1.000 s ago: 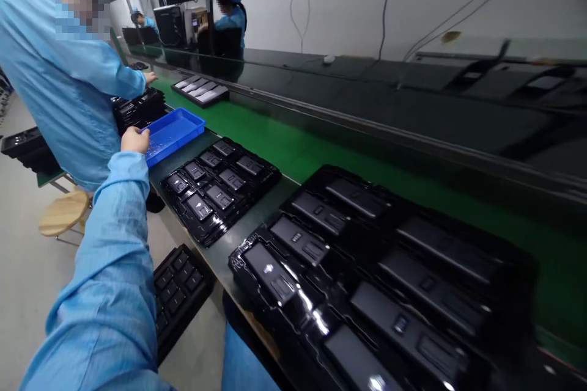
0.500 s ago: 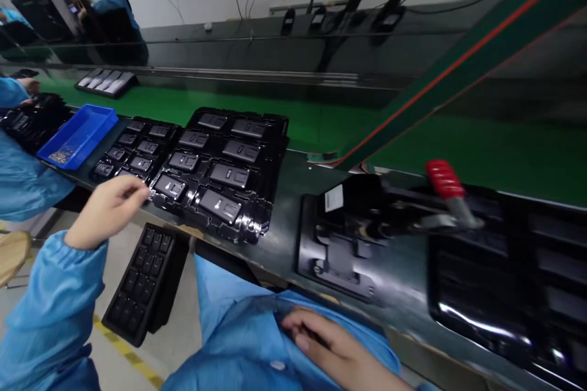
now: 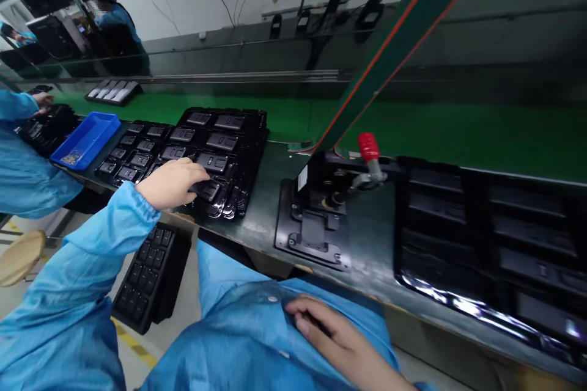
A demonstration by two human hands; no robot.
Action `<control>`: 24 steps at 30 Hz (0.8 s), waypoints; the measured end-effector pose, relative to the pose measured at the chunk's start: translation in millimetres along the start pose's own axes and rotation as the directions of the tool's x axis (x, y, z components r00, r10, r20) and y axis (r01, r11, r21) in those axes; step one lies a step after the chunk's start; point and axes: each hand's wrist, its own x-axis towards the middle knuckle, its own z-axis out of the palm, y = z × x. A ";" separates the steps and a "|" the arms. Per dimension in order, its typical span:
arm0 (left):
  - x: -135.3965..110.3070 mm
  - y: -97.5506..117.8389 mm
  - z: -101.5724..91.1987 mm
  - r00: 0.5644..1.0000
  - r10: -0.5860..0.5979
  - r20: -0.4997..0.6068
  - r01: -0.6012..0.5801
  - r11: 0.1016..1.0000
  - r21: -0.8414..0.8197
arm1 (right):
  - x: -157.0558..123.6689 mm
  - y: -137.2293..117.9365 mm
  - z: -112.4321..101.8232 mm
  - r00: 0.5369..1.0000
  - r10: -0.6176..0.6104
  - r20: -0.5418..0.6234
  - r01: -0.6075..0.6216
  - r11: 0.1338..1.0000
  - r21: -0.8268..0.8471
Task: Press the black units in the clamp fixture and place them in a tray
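Note:
My left hand [image 3: 177,182] reaches over the front of a black plastic tray [image 3: 236,186]. Its fingers are bent around the left end of a flat black plastic cover [image 3: 208,190] in the front right slot, and the fingertips are partly hidden. More covers of the same kind [image 3: 213,162] lie in the slots behind. On the lap of my blue smock rests my right hand [image 3: 328,336]. Those fingers are curled in towards the thumb, and whatever may be inside them is hidden.
A clamp fixture [image 3: 316,229] with a red handle [image 3: 368,146] stands right of the trays. Beyond it lies another black tray [image 3: 431,244] of parts. Leftwards are a smaller tray [image 3: 137,159], a blue bin [image 3: 87,140] and a co-worker's sleeve [image 3: 41,177]. A slanted green post [image 3: 389,55] rises behind.
My left hand has moved right, from the tray's left front edge onto the cover in the front right slot. The view has turned slightly right. My right hand stays on the lap.

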 end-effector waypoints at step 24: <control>-0.4 34.1 -21.1 0.989 -0.052 -0.139 0.043 0.997 -0.063 | -14.7 8.2 5.6 0.988 0.023 -0.155 -0.007 0.995 0.100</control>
